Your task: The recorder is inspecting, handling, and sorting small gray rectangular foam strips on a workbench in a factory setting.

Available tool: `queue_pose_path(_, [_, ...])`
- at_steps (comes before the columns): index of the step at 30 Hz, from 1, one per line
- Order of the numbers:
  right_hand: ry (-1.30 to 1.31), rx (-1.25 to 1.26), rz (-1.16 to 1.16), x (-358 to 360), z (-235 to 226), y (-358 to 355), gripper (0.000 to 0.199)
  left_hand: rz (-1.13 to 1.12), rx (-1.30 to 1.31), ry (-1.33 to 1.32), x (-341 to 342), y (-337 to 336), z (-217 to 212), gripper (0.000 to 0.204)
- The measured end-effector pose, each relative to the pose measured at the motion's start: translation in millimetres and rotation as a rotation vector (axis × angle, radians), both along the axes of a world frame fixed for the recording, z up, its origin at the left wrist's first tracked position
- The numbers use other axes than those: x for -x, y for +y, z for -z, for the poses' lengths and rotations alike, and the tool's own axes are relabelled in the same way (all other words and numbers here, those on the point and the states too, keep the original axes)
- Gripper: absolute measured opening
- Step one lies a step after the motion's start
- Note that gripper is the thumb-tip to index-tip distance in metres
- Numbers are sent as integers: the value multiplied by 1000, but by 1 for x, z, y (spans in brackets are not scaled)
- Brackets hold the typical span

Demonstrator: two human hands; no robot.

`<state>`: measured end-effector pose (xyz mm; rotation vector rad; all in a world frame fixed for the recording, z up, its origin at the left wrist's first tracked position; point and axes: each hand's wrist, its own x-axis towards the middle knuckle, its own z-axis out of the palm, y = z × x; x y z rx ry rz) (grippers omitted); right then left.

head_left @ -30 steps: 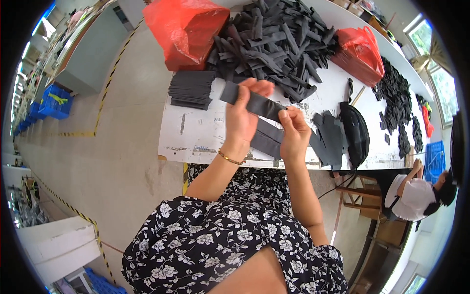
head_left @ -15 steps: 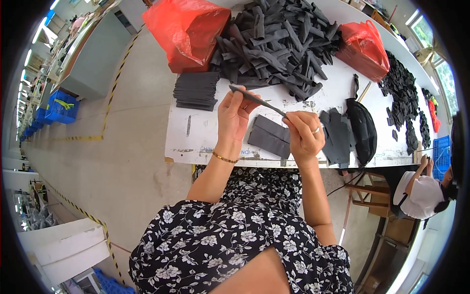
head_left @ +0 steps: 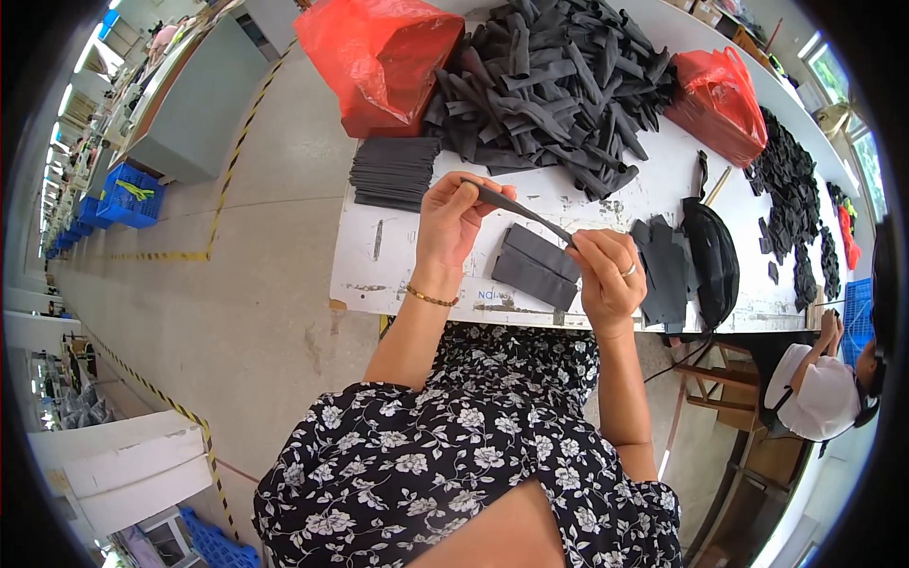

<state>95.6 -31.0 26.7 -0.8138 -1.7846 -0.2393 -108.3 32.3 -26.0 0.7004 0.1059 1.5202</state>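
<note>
A narrow dark grey fabric strip (head_left: 524,212) is stretched between my two hands above the white table (head_left: 417,270). My left hand (head_left: 453,216) pinches its far left end between thumb and fingers. The other end is gripped by my right hand (head_left: 608,275), which wears a ring. Beneath the strip lie flat folded dark grey fabric pieces (head_left: 536,267). To the left of them stands a neat stack of dark grey pieces (head_left: 393,172). More flat dark pieces (head_left: 666,270) rest just right of my right hand.
A big heap of dark fabric strips (head_left: 554,85) fills the far side, between two red plastic bags (head_left: 388,71) (head_left: 720,104). A black pouch (head_left: 712,260) lies at the right. Smaller dark pieces (head_left: 788,189) spread beyond it. Another person (head_left: 814,388) sits at the right.
Both hands still hold the strip, with the right hand slightly lower and farther right. The whole view has shifted a little, so the table appears farther right.
</note>
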Motion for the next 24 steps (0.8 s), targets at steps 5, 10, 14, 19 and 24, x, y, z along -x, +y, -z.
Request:
queue_pose_path(5, [16,21,-19,-3,3,-1,33,-23,41,123,2,-3,-8,13])
queue_pose_path(10, [152,181,-75,-4,8,-3,30,-23,43,123,-1,-3,-8,14])
queue_pose_path(14, [175,221,-42,-6,9,-4,28,-34,-2,205,-2,-8,-17,15])
queue_pose_path(19, [131,144,-54,-4,5,-3,27,-7,9,117,-3,-8,-15,13])
queue_pose_path(24, [254,384,-83,-6,11,-10,20,106,81,-80,-6,-12,-1,10])
